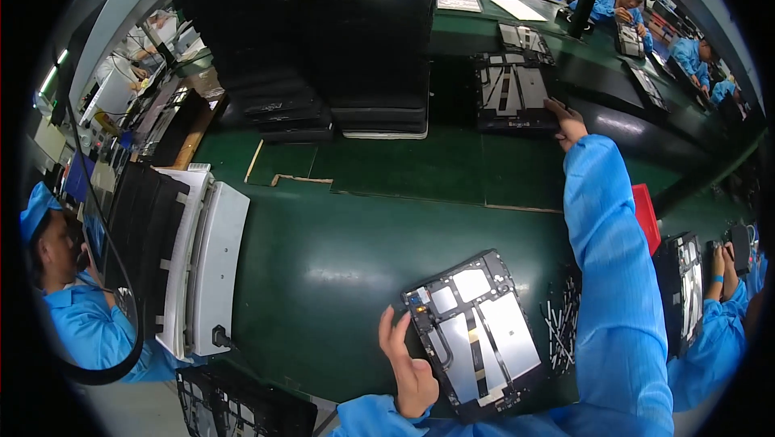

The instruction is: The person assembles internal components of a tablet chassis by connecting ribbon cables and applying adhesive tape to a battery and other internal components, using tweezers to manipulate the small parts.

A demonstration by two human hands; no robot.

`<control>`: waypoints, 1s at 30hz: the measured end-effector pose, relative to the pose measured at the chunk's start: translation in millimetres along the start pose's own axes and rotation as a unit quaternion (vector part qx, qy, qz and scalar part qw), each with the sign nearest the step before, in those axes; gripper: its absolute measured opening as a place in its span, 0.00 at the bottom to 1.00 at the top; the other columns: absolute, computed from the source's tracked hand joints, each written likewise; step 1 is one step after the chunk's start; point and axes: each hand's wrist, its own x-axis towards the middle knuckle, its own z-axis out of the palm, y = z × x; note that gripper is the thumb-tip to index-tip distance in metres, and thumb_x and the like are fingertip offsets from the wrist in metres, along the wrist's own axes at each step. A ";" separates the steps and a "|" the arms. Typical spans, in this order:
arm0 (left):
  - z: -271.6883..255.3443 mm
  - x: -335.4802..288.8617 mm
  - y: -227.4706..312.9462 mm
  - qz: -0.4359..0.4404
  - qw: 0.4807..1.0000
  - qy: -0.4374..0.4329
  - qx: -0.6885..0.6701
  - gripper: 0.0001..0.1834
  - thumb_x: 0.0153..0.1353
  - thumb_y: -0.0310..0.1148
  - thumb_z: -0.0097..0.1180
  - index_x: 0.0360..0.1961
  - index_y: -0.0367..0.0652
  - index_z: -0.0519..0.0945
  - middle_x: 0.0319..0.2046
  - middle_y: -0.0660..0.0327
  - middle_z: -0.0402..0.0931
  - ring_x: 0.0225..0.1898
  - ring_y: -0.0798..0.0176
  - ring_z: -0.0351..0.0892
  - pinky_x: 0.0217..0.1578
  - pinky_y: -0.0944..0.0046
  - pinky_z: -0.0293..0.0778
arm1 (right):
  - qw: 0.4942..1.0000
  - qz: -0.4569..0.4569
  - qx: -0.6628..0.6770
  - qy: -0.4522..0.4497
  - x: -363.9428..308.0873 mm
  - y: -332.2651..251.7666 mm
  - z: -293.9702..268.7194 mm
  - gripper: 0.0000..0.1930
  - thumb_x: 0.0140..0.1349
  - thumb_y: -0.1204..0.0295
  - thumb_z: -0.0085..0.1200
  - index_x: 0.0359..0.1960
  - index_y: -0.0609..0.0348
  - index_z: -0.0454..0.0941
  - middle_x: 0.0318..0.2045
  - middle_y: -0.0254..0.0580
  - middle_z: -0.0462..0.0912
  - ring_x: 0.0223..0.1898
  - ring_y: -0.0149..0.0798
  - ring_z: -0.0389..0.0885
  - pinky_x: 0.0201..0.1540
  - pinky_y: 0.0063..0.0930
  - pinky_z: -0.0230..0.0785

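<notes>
At the lower centre of the frame, an uncovered tablet chassis (476, 332) lies tilted on the green tabletop (323, 227), its metal plates and ribbon cables facing up. It looks fairly light, thin and stiff along its frame; the smooth plates would likely be slippery, and the bare cables and small connectors fragile. The black outer rim seems the safest hold, best taken at two opposite sides. The left hand (412, 376) is beside its left edge, fingers spread and gripping nothing; whether a fingertip touches the rim I cannot tell.

At the upper right of centre, the right hand (570, 125) has its fingers bent around the near right corner of a second tablet chassis (513, 90), thumb on the near side, apparently pinching it.

Room for sliding the nearer chassis is widest toward the left, up to the white metal box (222, 259). Just right of it, loose thin strips (561, 328) crowd the tabletop, with a red bin (645, 219) farther up; below, the tabletop's near edge is close.
</notes>
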 end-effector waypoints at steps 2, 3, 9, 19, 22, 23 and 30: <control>-0.8 -1.2 -3.0 -0.016 1.000 0.002 -0.003 0.34 0.68 0.54 0.26 0.59 0.31 0.61 0.63 0.40 0.49 0.64 0.41 0.48 0.63 0.49 0.46 | 0.983 0.007 -0.182 0.023 18.1 7.1 -3.6 0.24 0.50 0.58 0.63 0.49 0.55 0.78 0.30 0.36 0.83 0.21 0.28 0.76 0.17 0.21 0.61; -1.1 -1.7 -4.1 -0.020 1.000 -0.002 -0.001 0.34 0.68 0.54 0.26 0.59 0.31 0.61 0.63 0.40 0.49 0.64 0.41 0.48 0.63 0.49 0.46 | 0.983 0.013 -0.183 0.025 23.1 8.8 -3.3 0.24 0.50 0.58 0.63 0.49 0.55 0.78 0.30 0.36 0.83 0.21 0.28 0.76 0.17 0.21 0.61; 10.7 -0.9 -5.7 0.005 1.000 0.000 -0.021 0.36 0.68 0.54 0.23 0.59 0.30 0.61 0.62 0.40 0.50 0.64 0.42 0.50 0.63 0.48 0.45 | 0.880 -0.243 -0.407 -0.002 -33.2 -45.5 -12.4 0.19 0.53 0.57 0.58 0.39 0.60 0.82 0.34 0.48 0.84 0.36 0.42 0.82 0.42 0.31 0.71; 5.6 -9.1 -9.5 -0.012 0.998 0.028 -0.056 0.32 0.68 0.53 0.27 0.62 0.37 0.58 0.66 0.52 0.48 0.67 0.55 0.48 0.64 0.55 0.43 | 0.681 -0.153 -0.681 -0.221 -320.5 -70.5 -46.4 0.11 0.56 0.65 0.55 0.23 0.60 0.75 0.18 0.50 0.77 0.25 0.52 0.79 0.29 0.43 0.72; 4.3 -17.1 -1.3 -0.017 0.999 0.005 -0.029 0.26 0.69 0.44 0.31 0.62 0.39 0.58 0.66 0.53 0.48 0.68 0.54 0.47 0.64 0.52 0.44 | 0.675 -0.081 -0.692 -0.241 -365.7 -30.3 -92.6 0.12 0.55 0.62 0.56 0.27 0.60 0.75 0.18 0.50 0.77 0.23 0.52 0.79 0.27 0.44 0.70; 3.8 -21.0 0.1 -0.017 0.999 0.005 -0.029 0.26 0.69 0.44 0.31 0.62 0.39 0.58 0.66 0.53 0.48 0.68 0.54 0.47 0.64 0.52 0.44 | 0.680 -0.055 -0.683 -0.260 -375.4 -30.2 -97.6 0.14 0.54 0.62 0.56 0.29 0.61 0.74 0.17 0.50 0.77 0.23 0.53 0.78 0.26 0.44 0.70; -3.7 -54.1 5.6 -0.064 0.995 -0.038 -0.066 0.26 0.65 0.37 0.44 0.61 0.36 0.58 0.66 0.49 0.48 0.65 0.54 0.52 0.63 0.59 0.49 | 0.684 -0.030 -0.682 -0.258 -392.9 -13.7 -104.4 0.10 0.52 0.68 0.54 0.29 0.64 0.73 0.22 0.53 0.78 0.25 0.54 0.78 0.28 0.44 0.70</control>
